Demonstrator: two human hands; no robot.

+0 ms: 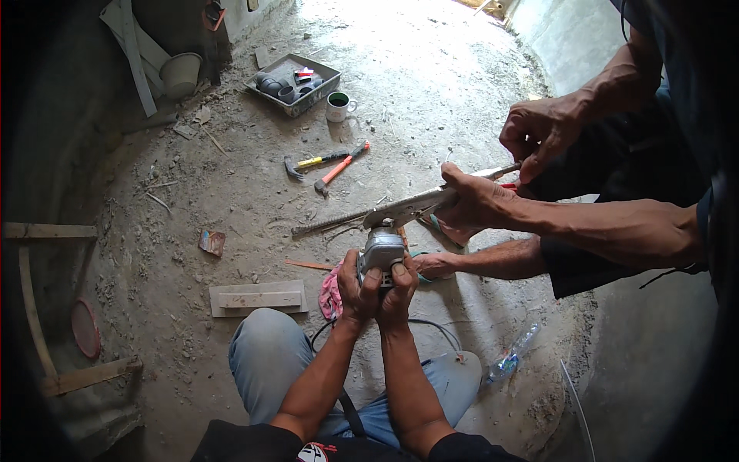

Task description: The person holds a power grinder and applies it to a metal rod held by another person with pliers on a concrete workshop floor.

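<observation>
Both my hands are closed around a grey power tool, seemingly an angle grinder (384, 250), held upright above my knees. My left hand (359, 292) grips its left side and my right hand (397, 291) its right side, thumbs on top. The tool's far end meets or lies just under a flat metal strip (419, 202); I cannot tell if they touch. A ridged steel rod (331, 222) sticks out leftward from the strip. A co-worker's hand (479, 197) holds the strip, and the co-worker's other hand (548, 131) pinches its far right end.
Two hammers (343, 168) lie ahead on the rough floor. Beyond are a tray of pipe fittings (295, 83) and a mug (337, 108). A plastering float (259, 299) lies left, a plastic bottle (512, 356) right. A cable (439, 327) runs by my knees; a co-worker's foot (433, 265) is close.
</observation>
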